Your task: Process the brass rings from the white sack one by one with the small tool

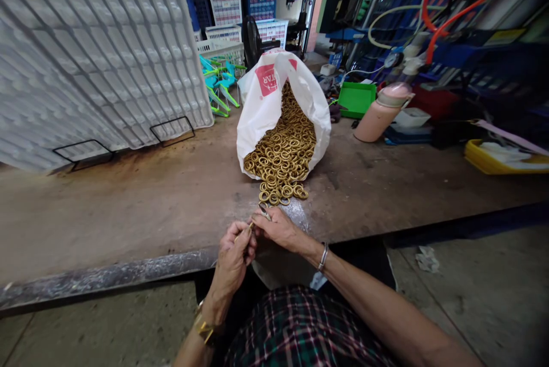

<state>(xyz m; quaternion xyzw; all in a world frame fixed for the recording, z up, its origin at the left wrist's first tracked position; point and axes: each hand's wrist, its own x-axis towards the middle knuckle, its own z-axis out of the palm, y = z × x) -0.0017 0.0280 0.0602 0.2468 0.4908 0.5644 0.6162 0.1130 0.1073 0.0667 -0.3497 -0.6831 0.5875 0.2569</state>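
Observation:
A white plastic bag (262,105) lies open on the worn workbench (150,195), spilling a heap of golden rings (281,155) toward me. My left hand (234,255) is closed in a pinch on a golden ring at the bench's near edge. My right hand (278,227), with a bracelet at the wrist, is closed on a small metal tool (263,211) that meets the ring. Both hands sit just in front of the loose rings at the heap's tip.
A large white lattice panel (94,41) leans at the back left. Turquoise and green plastic parts (218,84) lie behind the bag. A pink flask (380,112), a green tray (357,98) and a yellow tray (493,161) stand at the right. Stacked crates fill the background.

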